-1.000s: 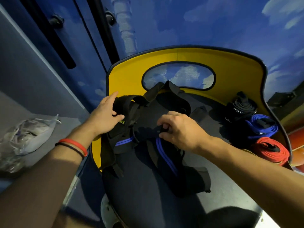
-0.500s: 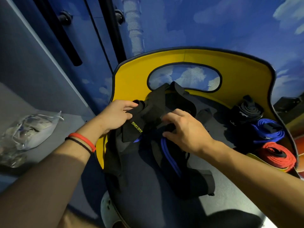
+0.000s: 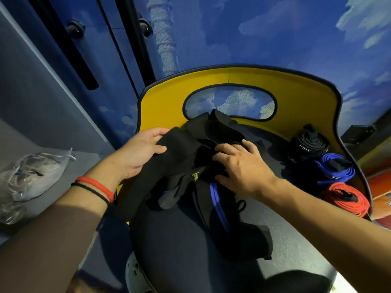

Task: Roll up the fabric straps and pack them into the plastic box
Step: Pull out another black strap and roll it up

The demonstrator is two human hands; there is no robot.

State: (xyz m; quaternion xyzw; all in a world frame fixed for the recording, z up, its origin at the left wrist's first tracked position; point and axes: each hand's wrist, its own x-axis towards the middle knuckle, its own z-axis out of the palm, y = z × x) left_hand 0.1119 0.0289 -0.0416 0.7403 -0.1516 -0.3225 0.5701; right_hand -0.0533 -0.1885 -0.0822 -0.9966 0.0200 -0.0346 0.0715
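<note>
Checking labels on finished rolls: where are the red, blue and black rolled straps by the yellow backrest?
red rolled strap [image 3: 357,205], head view, on its outer coils.
blue rolled strap [image 3: 325,164], head view, on its left windings.
black rolled strap [image 3: 309,142], head view, on its coiled top.

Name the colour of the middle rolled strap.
The middle rolled strap is blue, clearest in head view.

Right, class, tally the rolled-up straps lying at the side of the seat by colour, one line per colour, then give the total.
black rolled strap: 1
blue rolled strap: 1
red rolled strap: 1
Total: 3
Left out: the loose black strap, not yet rolled.
</note>
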